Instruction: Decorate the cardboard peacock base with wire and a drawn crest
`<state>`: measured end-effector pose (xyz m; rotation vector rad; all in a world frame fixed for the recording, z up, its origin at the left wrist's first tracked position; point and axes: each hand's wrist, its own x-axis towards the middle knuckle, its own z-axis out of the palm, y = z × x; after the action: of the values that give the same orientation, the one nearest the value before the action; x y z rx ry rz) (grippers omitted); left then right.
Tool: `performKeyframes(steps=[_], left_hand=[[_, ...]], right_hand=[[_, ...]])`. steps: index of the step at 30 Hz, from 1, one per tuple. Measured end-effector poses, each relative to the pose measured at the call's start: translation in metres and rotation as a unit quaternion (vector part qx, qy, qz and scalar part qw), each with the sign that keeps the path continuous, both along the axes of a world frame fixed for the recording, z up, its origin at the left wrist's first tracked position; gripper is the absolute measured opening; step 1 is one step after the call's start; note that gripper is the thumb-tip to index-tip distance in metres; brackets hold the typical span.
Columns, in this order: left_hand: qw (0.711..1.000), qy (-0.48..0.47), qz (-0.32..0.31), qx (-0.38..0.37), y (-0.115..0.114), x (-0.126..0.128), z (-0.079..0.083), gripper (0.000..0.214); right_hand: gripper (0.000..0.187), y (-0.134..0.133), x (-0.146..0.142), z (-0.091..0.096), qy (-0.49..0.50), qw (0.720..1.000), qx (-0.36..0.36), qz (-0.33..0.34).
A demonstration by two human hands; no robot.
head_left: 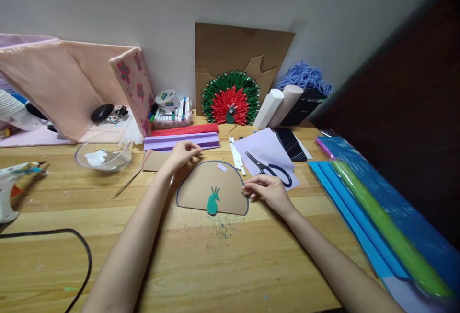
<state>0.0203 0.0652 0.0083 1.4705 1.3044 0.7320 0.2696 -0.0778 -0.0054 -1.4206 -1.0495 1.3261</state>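
Observation:
A brown cardboard half-circle with a blue outlined rim lies flat on the table. On its lower middle sits a green peacock-body cutout, and a small lilac paper piece is near its top. My left hand is just beyond the half-circle's upper left, thumb and fingers pinched together; what they hold, if anything, is hidden. At the right rim of the half-circle is my right hand, its fingertips closed together; I cannot make out anything between them. Black-handled scissors rest on lilac paper beside it.
A finished red and green peacock leans on cardboard at the back. White sticks, purple crepe paper, and a clear bowl surround the work. A glue gun and black cord are left; paper rolls lie right.

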Motion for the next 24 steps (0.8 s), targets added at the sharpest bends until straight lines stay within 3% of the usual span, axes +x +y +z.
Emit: performKeyframes(steps=[2, 5, 7, 12, 24], left_hand=[[0.995, 0.006, 0.048, 0.083, -0.002, 0.005, -0.004, 0.023], [0.961, 0.047, 0.129, 0.241, -0.007, 0.013, -0.009, 0.032], [0.947, 0.076, 0.138, 0.279, -0.011, 0.016, -0.013, 0.037], [0.946, 0.104, 0.123, 0.282, -0.016, 0.017, -0.019, 0.041], [0.951, 0.118, 0.118, 0.262, -0.017, 0.017, -0.018, 0.042]], right_hand=[[0.026, 0.000, 0.000, -0.001, -0.008, 1.000, 0.014, 0.004], [0.025, 0.001, 0.001, -0.001, -0.024, 0.999, 0.022, 0.011], [0.026, 0.002, 0.001, -0.001, -0.025, 0.999, 0.015, 0.013], [0.031, 0.002, -0.001, -0.001, 0.009, 1.000, -0.009, 0.011], [0.029, -0.001, 0.001, -0.001, -0.058, 0.997, 0.027, 0.032]])
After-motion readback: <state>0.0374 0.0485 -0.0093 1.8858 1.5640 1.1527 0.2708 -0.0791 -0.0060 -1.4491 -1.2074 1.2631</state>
